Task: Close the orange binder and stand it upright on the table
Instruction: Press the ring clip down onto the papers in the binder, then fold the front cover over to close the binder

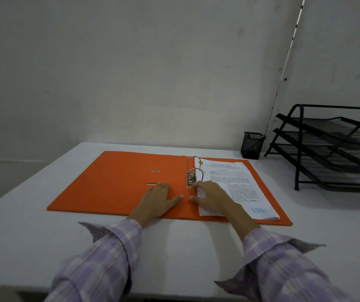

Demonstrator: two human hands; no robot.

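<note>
The orange binder (pixel 113 179) lies open and flat in the middle of the white table (pixel 22 225). Its metal ring mechanism (pixel 193 173) stands up near the centre, and a stack of printed white pages (pixel 238 184) rests on its right half. My left hand (pixel 159 198) lies flat, fingers spread, on the orange inside cover just left of the rings. My right hand (pixel 212 198) rests palm down on the near left part of the pages, its fingertips close to the base of the rings. Neither hand grips anything.
A black mesh pen cup (pixel 252 146) stands at the back right of the table. A black three-tier wire letter tray (pixel 335 149) fills the right edge. A grey wall rises directly behind the table.
</note>
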